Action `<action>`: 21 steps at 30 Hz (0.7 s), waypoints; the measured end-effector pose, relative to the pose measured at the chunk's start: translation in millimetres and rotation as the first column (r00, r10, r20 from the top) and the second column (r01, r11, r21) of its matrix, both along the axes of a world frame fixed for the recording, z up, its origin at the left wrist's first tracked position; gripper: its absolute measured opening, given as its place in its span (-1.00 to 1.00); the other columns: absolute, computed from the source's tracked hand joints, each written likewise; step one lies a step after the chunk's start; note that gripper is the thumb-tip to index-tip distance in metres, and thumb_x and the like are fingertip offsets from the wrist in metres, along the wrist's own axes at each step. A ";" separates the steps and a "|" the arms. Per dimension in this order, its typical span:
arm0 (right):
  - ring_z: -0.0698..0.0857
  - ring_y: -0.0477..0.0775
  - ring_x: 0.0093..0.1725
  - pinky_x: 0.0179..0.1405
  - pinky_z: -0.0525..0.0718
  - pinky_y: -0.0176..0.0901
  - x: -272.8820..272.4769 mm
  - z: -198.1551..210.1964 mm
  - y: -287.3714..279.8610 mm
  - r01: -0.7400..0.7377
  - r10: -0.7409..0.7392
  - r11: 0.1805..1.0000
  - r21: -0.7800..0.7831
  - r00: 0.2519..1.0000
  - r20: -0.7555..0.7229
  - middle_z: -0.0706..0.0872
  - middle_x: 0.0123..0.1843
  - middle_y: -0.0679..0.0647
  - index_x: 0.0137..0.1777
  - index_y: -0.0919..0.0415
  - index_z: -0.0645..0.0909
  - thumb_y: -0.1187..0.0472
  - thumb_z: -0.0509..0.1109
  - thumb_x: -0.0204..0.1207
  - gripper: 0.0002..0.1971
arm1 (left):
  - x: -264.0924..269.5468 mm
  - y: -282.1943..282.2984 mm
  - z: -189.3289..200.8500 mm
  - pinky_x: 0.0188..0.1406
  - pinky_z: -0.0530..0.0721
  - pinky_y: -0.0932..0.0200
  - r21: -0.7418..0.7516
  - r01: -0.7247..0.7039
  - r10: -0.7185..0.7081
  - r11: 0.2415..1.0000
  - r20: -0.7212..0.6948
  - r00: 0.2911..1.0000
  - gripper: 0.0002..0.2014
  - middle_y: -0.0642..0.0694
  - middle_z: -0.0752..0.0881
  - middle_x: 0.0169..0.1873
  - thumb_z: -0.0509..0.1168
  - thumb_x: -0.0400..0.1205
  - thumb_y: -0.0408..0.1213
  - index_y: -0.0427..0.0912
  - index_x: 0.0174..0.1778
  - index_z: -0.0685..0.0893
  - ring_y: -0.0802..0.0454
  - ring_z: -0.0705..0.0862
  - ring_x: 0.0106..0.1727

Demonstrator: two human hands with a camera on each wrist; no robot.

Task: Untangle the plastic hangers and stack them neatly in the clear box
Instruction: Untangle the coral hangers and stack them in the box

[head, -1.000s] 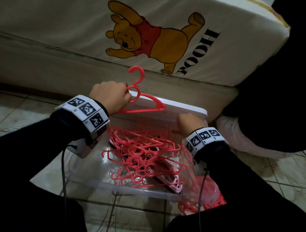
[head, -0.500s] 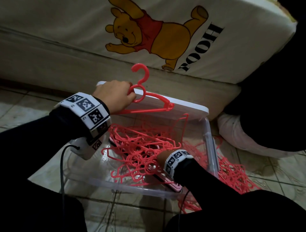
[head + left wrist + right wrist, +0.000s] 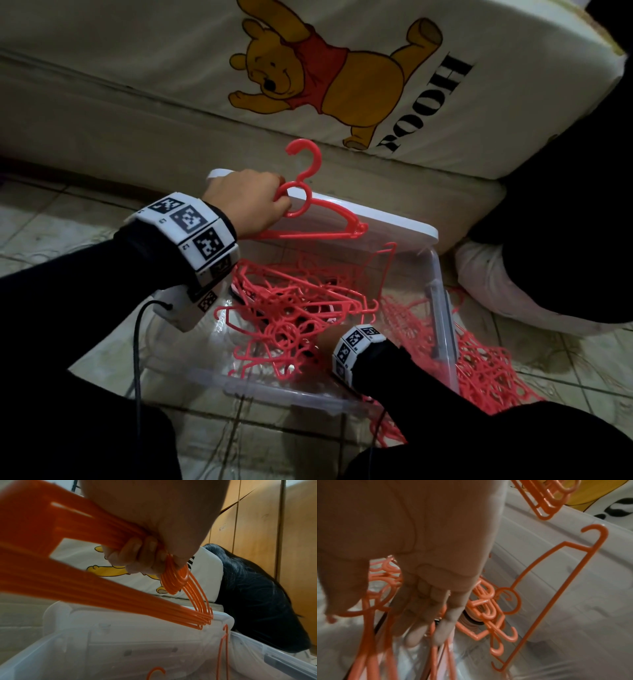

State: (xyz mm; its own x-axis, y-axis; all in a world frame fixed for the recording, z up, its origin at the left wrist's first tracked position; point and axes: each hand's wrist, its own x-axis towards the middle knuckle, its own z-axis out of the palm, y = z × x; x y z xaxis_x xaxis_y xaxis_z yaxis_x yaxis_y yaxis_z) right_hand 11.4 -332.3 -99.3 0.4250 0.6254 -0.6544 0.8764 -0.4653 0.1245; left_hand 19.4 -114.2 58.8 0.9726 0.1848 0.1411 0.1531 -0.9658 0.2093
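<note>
We see a neat bundle of coral plastic hangers (image 3: 310,219) held up above the far edge of the clear box (image 3: 442,318), their hooks aligned and pointing upward. Inside the box lies a tangled heap of hangers (image 3: 291,308) of the same colour, with one hanger (image 3: 544,592) leaning upright against the far wall. Another tangled pile (image 3: 486,370) lies on the floor just beside the box's right wall.

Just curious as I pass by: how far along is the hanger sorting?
Early on. The left hand grips a small aligned bunch of hangers; the right hand reaches open into the tangle in the clear box. Another heap waits on the floor.
</note>
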 end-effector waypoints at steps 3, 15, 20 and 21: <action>0.73 0.19 0.04 -0.16 0.57 -0.09 10.8 -0.9 6.3 0.079 -0.078 0.997 -0.002 0.991 0.108 0.76 0.09 0.11 0.09 0.14 0.67 0.10 0.26 0.60 -0.78 | -0.5 1.1 0.0 -0.15 0.36 0.04 -0.004 -0.002 0.002 1.000 0.006 1.000 -0.77 -0.02 0.54 -0.29 0.12 0.62 0.04 0.02 -0.12 0.61 -0.11 0.50 -0.20; 0.75 0.21 -0.01 0.02 0.72 0.06 24.3 -21.4 18.6 0.293 -0.276 0.930 0.222 0.956 -0.105 0.75 0.07 0.15 0.24 0.08 0.51 -0.02 0.35 0.45 -0.61 | 1.3 -0.3 -0.1 -0.22 0.35 0.07 -0.001 0.007 -0.007 1.000 0.009 1.000 -0.76 0.01 0.52 -0.36 0.13 0.64 0.02 0.00 -0.11 0.63 -0.06 0.45 -0.26; 0.76 0.30 -0.07 -0.24 0.57 -0.06 17.9 -10.0 29.6 0.221 -0.206 0.954 0.204 0.974 -0.095 0.76 -0.03 0.24 0.04 0.21 0.69 0.12 0.33 0.50 -0.78 | 3.0 0.8 -0.1 -0.19 0.35 0.05 0.001 0.004 -0.004 1.000 0.013 1.000 -0.77 0.00 0.54 -0.34 0.13 0.63 0.02 0.01 -0.10 0.63 -0.07 0.46 -0.27; 0.75 0.30 -0.03 -0.22 0.58 -0.03 17.4 -7.6 30.7 0.228 -0.214 0.953 0.199 0.973 -0.089 0.76 0.00 0.25 0.09 0.22 0.70 0.17 0.33 0.53 -0.78 | 3.1 1.6 0.2 -0.18 0.35 0.05 0.002 0.000 0.000 1.000 0.012 1.000 -0.77 0.00 0.54 -0.33 0.13 0.63 0.02 0.02 -0.09 0.62 -0.07 0.46 -0.27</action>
